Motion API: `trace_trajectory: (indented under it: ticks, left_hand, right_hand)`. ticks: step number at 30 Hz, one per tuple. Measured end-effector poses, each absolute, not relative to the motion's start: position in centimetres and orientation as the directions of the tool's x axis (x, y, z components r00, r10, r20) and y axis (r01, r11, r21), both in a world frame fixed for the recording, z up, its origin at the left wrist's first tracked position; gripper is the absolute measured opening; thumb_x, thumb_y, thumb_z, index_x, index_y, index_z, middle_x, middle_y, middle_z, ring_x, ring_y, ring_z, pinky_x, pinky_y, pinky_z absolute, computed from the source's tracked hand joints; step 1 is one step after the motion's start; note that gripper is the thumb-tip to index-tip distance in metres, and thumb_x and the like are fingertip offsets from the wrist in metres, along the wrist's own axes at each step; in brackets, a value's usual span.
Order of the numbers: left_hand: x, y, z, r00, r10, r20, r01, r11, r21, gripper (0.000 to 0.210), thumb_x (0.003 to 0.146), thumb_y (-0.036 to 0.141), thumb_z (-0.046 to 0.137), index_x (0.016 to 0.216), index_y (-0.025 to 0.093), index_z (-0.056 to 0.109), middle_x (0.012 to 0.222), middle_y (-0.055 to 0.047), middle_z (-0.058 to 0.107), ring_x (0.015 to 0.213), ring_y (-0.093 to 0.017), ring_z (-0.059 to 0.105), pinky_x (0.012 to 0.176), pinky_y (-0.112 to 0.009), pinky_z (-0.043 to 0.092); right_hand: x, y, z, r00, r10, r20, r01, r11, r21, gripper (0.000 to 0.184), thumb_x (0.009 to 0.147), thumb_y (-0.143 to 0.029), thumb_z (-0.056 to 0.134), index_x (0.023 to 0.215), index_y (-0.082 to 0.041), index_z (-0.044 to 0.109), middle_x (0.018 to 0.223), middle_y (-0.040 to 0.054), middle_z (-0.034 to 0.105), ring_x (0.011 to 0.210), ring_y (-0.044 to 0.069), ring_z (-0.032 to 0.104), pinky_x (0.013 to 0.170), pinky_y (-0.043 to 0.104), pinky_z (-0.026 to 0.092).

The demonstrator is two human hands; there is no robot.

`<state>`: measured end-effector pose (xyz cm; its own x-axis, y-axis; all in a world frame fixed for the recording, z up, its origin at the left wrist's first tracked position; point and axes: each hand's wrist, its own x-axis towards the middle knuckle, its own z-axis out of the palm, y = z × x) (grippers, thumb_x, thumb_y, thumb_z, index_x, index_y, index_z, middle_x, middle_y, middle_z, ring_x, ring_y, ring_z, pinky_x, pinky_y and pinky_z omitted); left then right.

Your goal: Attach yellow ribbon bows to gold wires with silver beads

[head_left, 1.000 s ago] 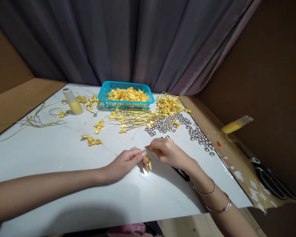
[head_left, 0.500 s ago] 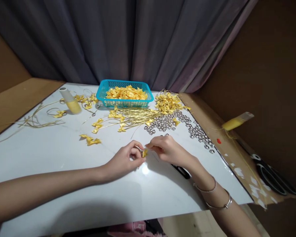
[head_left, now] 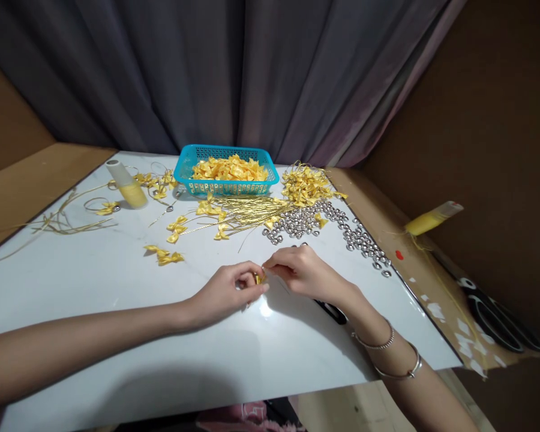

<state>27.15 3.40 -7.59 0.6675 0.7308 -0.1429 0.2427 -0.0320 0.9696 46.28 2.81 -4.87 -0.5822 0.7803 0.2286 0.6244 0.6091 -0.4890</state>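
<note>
Left hand [head_left: 227, 291] and right hand [head_left: 299, 271] both pinched shut on one small yellow ribbon bow [head_left: 258, 278], satin, mostly hidden between fingertips, held just above white table [head_left: 94, 288], near the silver bells [head_left: 301, 223].

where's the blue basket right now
In the head view the blue basket sits at the far middle of the white table, against the curtain, between the yellow bottle and the pile of bows.
</note>
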Motion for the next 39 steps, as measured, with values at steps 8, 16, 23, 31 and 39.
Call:
trace_trajectory:
  ticks: [8, 16, 23, 31, 39]
  left_hand:
    - [27.1, 4.1, -7.4, 0.606, 0.794, -0.046, 0.242, -0.129, 0.962, 0.017, 0.078, 0.033, 0.061, 0.073, 0.018, 0.068, 0.093, -0.005, 0.058, 0.087, -0.017, 0.053, 0.077, -0.029, 0.040]
    - [27.1, 5.0, -7.4, 0.608, 0.771, -0.191, 0.106, 0.160, 0.981, 0.017, 0.074, 0.032, 0.065, 0.072, 0.015, 0.067, 0.089, -0.005, 0.060, 0.082, -0.016, 0.052, 0.076, -0.030, 0.037]
    - [27.0, 5.3, -6.7, 0.600, 0.759, -0.253, 0.045, 0.284, 0.958, 0.012, 0.072, 0.027, 0.068, 0.069, 0.015, 0.069, 0.095, -0.005, 0.061, 0.090, -0.016, 0.052, 0.085, -0.029, 0.035]
    - [26.8, 5.6, -7.2, 0.603, 0.755, -0.259, -0.029, 0.345, 0.938, 0.010, 0.072, 0.024, 0.069, 0.072, 0.015, 0.070, 0.103, -0.006, 0.061, 0.095, -0.017, 0.052, 0.089, -0.030, 0.034]
    - [26.7, 5.5, -7.2, 0.614, 0.752, -0.238, -0.051, 0.339, 0.939, 0.010, 0.074, 0.025, 0.068, 0.075, 0.015, 0.070, 0.102, -0.005, 0.062, 0.096, -0.017, 0.053, 0.089, -0.029, 0.035]
  right_hand:
    - [47.4, 0.5, -1.8, -0.401, 0.908, 0.123, 0.905, 0.413, -0.101, 0.012, 0.085, -0.011, 0.053, 0.080, -0.013, 0.063, 0.077, 0.0072, 0.062, 0.076, 0.019, 0.057, 0.063, 0.029, 0.041]
    - [49.2, -5.1, -5.2, -0.137, 0.987, -0.082, 0.974, 0.149, 0.168, 0.008, 0.074, -0.008, 0.062, 0.080, -0.014, 0.062, 0.077, 0.0066, 0.061, 0.069, 0.024, 0.060, 0.047, 0.029, 0.038]
    - [49.6, -5.3, -6.9, -0.031, 0.998, 0.062, 0.998, 0.028, 0.047, 0.019, 0.083, -0.006, 0.040, 0.079, -0.014, 0.056, 0.074, 0.0079, 0.059, 0.065, 0.022, 0.057, 0.049, 0.028, 0.038]
    - [48.2, -6.9, -5.8, 0.121, 0.990, -0.066, 0.509, -0.119, -0.852, 0.028, 0.087, -0.037, 0.043, 0.094, -0.016, 0.060, 0.060, 0.0018, 0.058, 0.060, 0.017, 0.057, 0.056, 0.026, 0.044]
    - [42.8, -5.1, -7.2, 0.108, 0.994, 0.026, 0.536, -0.036, -0.843, 0.024, 0.080, -0.035, 0.058, 0.091, -0.017, 0.067, 0.067, 0.0006, 0.057, 0.061, 0.015, 0.051, 0.057, 0.026, 0.040]
